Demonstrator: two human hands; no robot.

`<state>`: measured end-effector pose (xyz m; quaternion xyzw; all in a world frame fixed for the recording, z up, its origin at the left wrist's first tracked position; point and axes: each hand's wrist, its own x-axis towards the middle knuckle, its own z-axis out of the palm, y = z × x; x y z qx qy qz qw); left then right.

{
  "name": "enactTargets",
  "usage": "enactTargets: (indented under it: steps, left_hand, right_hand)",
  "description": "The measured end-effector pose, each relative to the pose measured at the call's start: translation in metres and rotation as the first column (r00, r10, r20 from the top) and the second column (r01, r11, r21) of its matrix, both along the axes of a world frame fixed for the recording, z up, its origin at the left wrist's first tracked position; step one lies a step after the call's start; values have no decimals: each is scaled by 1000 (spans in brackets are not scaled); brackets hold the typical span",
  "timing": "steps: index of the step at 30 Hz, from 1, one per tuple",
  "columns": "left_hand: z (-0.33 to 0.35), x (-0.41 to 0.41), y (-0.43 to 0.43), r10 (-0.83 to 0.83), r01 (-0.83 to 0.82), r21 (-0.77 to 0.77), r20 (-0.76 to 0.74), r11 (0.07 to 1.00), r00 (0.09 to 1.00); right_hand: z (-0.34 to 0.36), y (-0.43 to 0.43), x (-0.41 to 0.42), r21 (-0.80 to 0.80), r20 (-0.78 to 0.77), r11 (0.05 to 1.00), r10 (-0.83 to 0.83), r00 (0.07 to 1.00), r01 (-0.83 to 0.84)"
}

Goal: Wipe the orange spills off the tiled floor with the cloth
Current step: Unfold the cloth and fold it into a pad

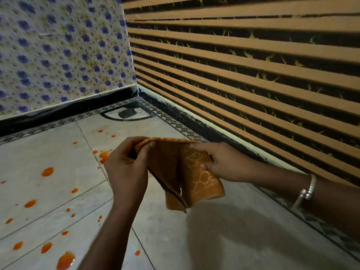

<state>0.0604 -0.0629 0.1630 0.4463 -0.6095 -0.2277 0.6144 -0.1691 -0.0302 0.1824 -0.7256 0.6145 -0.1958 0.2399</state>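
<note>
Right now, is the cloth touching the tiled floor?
No, the left hand and the right hand hold the cloth up in the air above the tiled floor.

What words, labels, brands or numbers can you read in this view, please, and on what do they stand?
None is readable. The folded orange patterned cloth bears only a lattice ornament, the white wall tiles only blue flowers, the brown striped wall only yellow marks; the silver bracelet looks plain.
</note>
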Motion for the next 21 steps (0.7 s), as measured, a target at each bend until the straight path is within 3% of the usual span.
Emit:
enactTargets:
  steps: [4, 7, 11, 18, 21]
  left_hand:
    - [-4, -5, 8, -7, 7, -15, 10, 1000, 1000]
    - [-15, -19, 22, -46, 49, -27, 113, 998, 992]
    - [-33, -38, 40, -101, 117, -59, 234, 991, 967]
    - [-39, -55, 57, -187, 205, -53, 237, 977, 953]
    - [-42, -59, 60, -195, 209, -36, 231, 977, 953]
  right_hand:
    - [10, -7, 6, 136, 205, 990, -61, 977, 34]
    - [16, -10, 10, 198, 313, 979, -104, 944, 43]
    - [28, -7, 22, 206, 387, 972, -184, 904, 110]
    - [27, -6, 27, 276, 482, 934, -338, 809, 226]
    - [26, -1, 30, 237, 467, 943, -321, 824, 234]
